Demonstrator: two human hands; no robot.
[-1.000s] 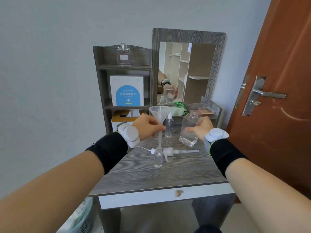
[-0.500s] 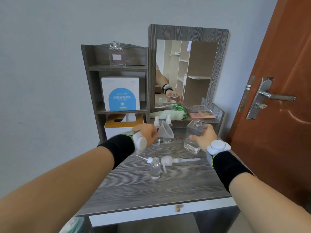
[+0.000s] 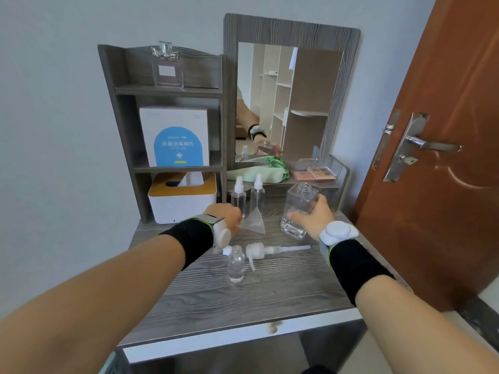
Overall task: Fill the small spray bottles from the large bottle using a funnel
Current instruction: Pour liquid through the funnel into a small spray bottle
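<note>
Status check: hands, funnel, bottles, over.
Left hand at funnel lying on desk. Right hand grips large bottle. Open small bottle uncapped, pump beside it.

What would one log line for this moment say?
left hand: on funnel, lying on table | right hand: holding large bottle | small bottle: uncapped

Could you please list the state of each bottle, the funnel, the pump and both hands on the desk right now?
Large bottle: upright, uncapped, little liquid, right hand on it.
Funnel: on its side on the desk, at the left hand.
Front small bottle: upright, uncapped.
Two rear spray bottles: upright, capped.
Pump head: off, lying flat.
</note>
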